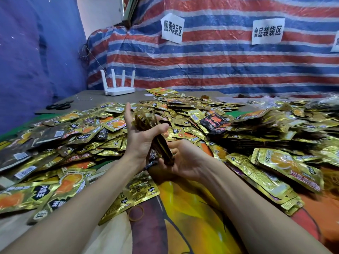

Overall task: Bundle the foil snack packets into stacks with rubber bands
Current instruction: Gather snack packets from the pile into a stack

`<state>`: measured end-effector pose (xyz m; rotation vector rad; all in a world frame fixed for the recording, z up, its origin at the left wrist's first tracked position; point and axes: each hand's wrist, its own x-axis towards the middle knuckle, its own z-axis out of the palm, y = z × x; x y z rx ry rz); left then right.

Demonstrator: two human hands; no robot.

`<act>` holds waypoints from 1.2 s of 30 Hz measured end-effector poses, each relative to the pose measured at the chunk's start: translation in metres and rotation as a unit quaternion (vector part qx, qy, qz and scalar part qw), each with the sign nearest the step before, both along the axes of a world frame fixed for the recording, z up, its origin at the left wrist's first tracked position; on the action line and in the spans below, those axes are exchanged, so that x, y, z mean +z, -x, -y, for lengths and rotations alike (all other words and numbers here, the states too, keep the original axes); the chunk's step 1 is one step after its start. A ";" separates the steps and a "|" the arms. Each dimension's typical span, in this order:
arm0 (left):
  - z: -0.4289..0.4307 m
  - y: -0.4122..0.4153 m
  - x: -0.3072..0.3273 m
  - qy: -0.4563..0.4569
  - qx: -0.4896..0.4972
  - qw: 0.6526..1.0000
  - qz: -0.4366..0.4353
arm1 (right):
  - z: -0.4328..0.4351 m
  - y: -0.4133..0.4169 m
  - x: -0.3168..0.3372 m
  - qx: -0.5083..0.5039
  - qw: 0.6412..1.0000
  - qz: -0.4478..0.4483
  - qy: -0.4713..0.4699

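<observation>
Tan rubber band [135, 213] lies loose on the patterned cloth [185, 219] nearest. Beyond, an edge-on stack of gold foil snack packets [161, 146] sits between both hands: right hand [185, 159] cups its lower end, fingers curled; left hand [140, 143] clamps its thumb across. White four-antenna router [119, 89] stands farthest.

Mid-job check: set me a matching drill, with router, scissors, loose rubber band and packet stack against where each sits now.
1 router
2 scissors
3 loose rubber band
4 packet stack

A gripped between left hand and right hand
B on the cloth, nearest the camera
C far on the table, antennas up
D flat near the table's left edge

Pairs: 1-C, 2-D, 3-B, 4-A
</observation>
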<state>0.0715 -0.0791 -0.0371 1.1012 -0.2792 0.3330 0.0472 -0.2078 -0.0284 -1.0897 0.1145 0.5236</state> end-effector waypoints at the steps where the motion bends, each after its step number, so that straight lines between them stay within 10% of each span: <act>1: -0.001 0.000 -0.001 -0.008 0.003 1.000 0.015 | 0.000 0.000 0.000 -0.003 1.000 0.002 0.007; 10: 0.005 0.006 0.000 -0.037 -0.017 0.999 -0.008 | -0.005 0.008 0.006 0.019 0.990 0.045 0.135; 17: 0.018 0.012 -0.005 -0.108 0.005 0.992 0.064 | 0.017 0.024 0.010 -0.050 0.809 0.238 0.536; 26: 0.024 0.019 -0.011 -0.117 -0.103 0.983 0.093 | 0.091 0.079 0.028 -0.195 0.680 0.385 0.592; 32: 0.026 0.021 -0.009 -0.133 -0.095 0.983 0.083 | 0.213 0.104 0.059 -0.277 0.544 0.258 0.749; 36: 0.024 0.017 -0.011 -0.132 -0.102 0.983 0.073 | 0.269 0.104 0.052 -0.241 0.528 0.125 0.805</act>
